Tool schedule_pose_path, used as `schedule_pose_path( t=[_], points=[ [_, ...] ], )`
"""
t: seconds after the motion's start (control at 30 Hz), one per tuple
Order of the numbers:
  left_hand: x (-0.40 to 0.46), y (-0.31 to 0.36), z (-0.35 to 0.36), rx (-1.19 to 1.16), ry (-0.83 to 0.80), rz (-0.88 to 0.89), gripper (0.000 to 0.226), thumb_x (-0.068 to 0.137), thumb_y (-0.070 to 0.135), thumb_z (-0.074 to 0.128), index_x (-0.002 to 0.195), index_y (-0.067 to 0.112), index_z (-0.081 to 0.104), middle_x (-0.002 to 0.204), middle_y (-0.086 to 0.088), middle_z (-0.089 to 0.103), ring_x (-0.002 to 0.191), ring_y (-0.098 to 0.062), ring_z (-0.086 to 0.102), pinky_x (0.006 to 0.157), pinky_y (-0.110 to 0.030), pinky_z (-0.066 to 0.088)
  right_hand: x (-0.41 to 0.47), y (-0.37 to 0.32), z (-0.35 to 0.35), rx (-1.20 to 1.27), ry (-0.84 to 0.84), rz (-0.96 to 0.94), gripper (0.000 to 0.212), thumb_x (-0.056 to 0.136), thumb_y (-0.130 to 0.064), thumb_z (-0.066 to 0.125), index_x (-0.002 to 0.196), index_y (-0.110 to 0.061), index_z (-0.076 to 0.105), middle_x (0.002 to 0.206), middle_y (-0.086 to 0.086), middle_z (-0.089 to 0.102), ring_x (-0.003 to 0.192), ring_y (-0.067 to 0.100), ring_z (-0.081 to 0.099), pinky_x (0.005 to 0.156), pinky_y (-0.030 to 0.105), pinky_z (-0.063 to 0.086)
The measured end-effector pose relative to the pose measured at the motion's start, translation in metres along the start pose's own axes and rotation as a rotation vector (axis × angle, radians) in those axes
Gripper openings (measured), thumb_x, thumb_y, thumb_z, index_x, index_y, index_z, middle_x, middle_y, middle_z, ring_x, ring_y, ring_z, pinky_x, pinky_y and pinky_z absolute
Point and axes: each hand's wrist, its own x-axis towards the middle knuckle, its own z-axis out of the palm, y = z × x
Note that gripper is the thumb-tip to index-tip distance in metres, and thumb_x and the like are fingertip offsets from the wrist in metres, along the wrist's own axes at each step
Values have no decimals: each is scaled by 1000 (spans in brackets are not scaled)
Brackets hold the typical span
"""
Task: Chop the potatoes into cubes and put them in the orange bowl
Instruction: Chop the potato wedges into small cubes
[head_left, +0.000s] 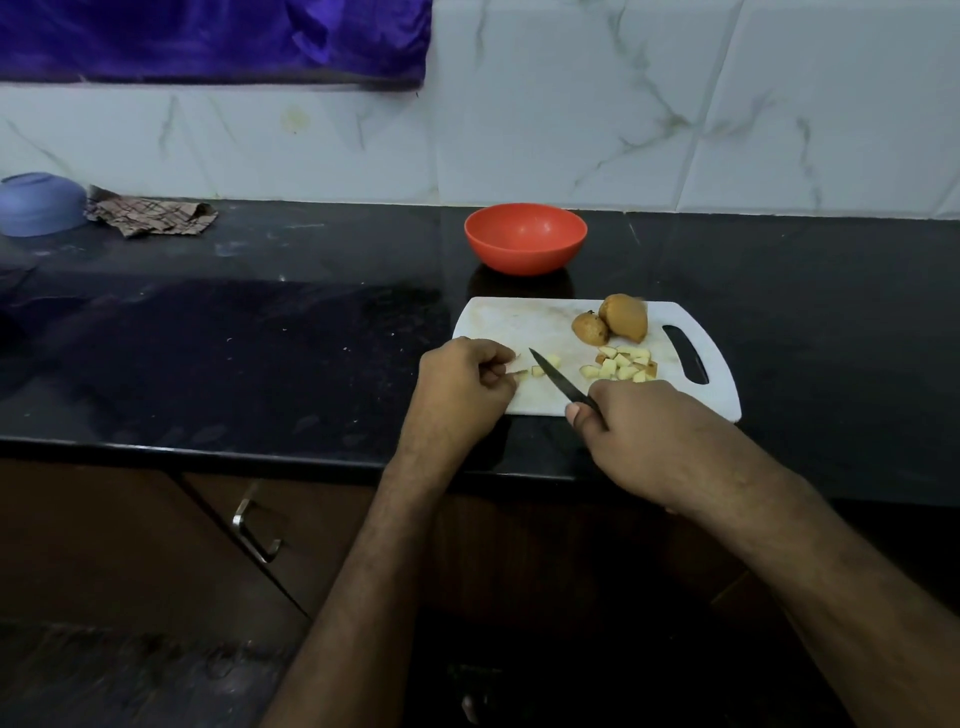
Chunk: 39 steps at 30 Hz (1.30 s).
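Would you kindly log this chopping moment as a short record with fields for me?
surface: white cutting board on black counter
right hand: holds black knife
left hand: fingers curled beside a small potato piece
cut: pile of potato cubes on board
uncut: two potato chunks with skin at board's far side
orange bowl: beyond board, looks empty
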Motion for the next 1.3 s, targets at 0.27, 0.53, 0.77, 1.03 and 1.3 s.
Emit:
schedule_pose_path(
  t=[0.27, 0.53, 0.77, 1.03, 1.3],
  points=[
    [-3, 3, 2, 8, 40, -37, 9, 88, 14, 72, 89, 20, 78, 71, 11, 66, 62, 1, 59, 60, -4, 43, 8, -9, 12, -8, -2, -34, 35, 105, -50, 34, 102, -22, 55, 84, -1, 56, 82, 17, 56, 73, 37, 50],
    [1, 4, 5, 54, 26, -76, 8, 94, 19, 67, 90, 16, 74, 71, 8, 61, 62, -6, 54, 58, -15, 39, 13, -14, 17, -45, 14, -30, 35, 105, -49, 33, 108, -20, 53, 85, 0, 52, 86, 20, 55, 71, 36, 45],
    [4, 2, 7, 47, 13, -88, 6, 93, 19, 68, 91, 17, 73, 80, 6, 67, 64, -6, 56, 62, -24, 52, 16, -26, 11, -23, -57, -14, 37, 108, -43, 32, 119, -15, 54, 84, 2, 47, 77, 19, 53, 65, 34, 44],
    [3, 3, 9, 64, 46, -102, 7, 94, 16, 67, 89, 19, 70, 79, 8, 64, 66, -6, 55, 60, -18, 45, 10, -25, -5, -52, -207, -14, 26, 107, -32, 40, 115, -13, 56, 83, 4, 54, 62, 15, 54, 48, 25, 42],
    [0, 2, 6, 112, 9, 67, 12, 97, 18, 61, 106, 20, 70, 102, 8, 56, 88, -5, 55, 72, -8, 40, 2, 5, 2, -36, -90, -13, 36, 104, -53, 37, 107, -23, 55, 84, -3, 54, 73, 12, 53, 61, 30, 43]
  ],
)
